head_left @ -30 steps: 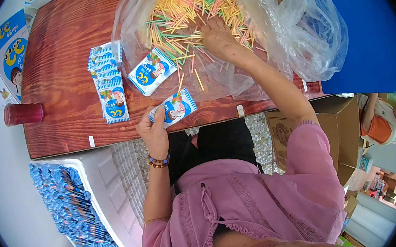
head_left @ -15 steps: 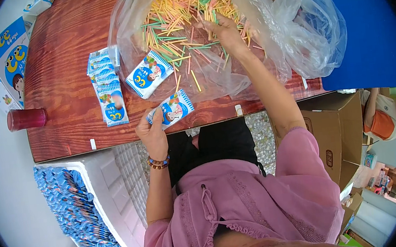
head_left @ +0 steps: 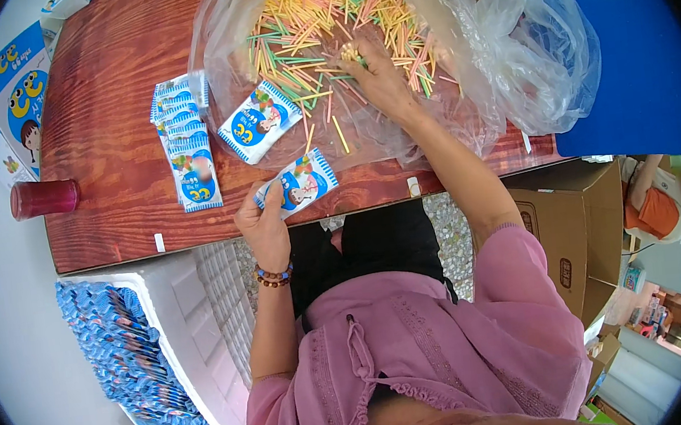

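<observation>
Left of the plastic bag (head_left: 391, 58) on the table (head_left: 111, 87): packets (head_left: 188, 145), cup (head_left: 44, 198) farther left; inside it, seemingly sticks (head_left: 321, 24).

Bright, even daylight, heavy fisheye bend

Soft shadows on the desk (head_left: 114, 112), some glare on the plastic bag (head_left: 539, 50) right of it, edges curve hard, corners go black.
</observation>
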`<state>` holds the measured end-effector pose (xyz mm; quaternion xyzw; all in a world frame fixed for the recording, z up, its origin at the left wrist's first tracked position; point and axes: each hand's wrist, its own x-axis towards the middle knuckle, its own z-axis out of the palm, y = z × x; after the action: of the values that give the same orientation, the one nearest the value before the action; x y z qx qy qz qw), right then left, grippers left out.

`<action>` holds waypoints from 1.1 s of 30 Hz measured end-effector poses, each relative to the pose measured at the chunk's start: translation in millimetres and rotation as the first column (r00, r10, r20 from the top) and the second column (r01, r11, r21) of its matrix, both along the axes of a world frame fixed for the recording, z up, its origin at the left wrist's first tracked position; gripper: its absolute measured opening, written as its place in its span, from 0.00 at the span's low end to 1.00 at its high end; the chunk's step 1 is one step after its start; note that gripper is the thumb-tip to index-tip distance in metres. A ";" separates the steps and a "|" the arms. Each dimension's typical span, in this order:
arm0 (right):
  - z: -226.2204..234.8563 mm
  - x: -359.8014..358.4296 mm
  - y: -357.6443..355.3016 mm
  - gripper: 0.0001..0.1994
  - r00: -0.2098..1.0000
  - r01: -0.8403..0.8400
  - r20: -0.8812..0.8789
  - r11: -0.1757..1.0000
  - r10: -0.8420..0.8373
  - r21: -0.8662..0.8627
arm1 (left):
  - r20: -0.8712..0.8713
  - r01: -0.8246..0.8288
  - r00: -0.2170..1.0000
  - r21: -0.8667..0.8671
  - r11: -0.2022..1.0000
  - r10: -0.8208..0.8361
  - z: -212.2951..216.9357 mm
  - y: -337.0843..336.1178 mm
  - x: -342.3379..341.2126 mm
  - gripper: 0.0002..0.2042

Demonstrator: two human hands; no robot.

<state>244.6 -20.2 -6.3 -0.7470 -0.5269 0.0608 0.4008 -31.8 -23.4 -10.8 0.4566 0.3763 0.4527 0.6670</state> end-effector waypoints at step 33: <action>74.2 -108.5 -0.7 0.08 0.485 0.238 -0.563 0.518 0.670 0.822 | 0.387 -0.043 0.914 -0.202 0.979 0.120 27.1 8.0 65.8 0.09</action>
<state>136.0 -20.9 67.8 -0.2449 -0.3265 0.2197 0.8861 34.0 -15.4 16.3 0.2737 0.2930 0.5257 0.7502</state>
